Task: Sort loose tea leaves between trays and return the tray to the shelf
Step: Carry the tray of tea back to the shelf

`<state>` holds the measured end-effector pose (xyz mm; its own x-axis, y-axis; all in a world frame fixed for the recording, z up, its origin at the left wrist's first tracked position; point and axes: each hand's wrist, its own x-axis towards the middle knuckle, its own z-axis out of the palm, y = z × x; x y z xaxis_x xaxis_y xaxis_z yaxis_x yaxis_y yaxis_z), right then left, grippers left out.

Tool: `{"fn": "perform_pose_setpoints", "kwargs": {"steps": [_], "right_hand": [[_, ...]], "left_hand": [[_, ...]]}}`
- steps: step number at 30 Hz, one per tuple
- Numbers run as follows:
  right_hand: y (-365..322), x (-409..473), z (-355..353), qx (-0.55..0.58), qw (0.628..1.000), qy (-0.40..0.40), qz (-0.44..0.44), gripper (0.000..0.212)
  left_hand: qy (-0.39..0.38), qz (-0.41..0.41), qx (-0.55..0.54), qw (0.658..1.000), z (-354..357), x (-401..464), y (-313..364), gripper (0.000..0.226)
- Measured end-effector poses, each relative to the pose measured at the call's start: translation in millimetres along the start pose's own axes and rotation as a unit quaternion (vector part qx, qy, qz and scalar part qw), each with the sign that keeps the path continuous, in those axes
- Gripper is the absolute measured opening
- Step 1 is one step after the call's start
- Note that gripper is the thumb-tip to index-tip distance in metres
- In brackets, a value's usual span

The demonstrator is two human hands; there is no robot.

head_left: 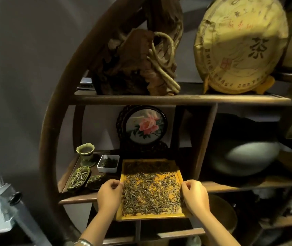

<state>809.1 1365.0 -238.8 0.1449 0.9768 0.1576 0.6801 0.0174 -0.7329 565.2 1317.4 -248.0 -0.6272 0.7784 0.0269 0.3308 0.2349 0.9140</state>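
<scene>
A yellow square tray (150,216) covered with loose tea leaves (151,194) lies half on the lower shelf (77,200) of a round wooden rack, its near part jutting past the shelf's front edge. My left hand (110,193) grips the tray's left rim. My right hand (195,197) grips its right rim. To the left on the same shelf stand a small white tray of dark leaves (108,163) and two green leaf-shaped dishes (79,178) (95,181) holding tea.
A green cup (85,152) stands at the shelf's back left. A round framed flower picture (142,127) stands behind the tray. A vertical post (204,142) borders the tray's right side. Above sit a wood carving (138,63) and a wrapped tea cake (239,47).
</scene>
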Motion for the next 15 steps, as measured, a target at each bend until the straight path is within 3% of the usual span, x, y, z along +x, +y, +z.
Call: {"fn": "perform_pose_setpoints", "kwargs": {"steps": [15], "right_hand": [[9,32,36,-0.168,0.985,-0.039,0.001,0.027]], "left_hand": [[0.018,-0.038,0.166,0.985,36,28,-12,0.016]]}}
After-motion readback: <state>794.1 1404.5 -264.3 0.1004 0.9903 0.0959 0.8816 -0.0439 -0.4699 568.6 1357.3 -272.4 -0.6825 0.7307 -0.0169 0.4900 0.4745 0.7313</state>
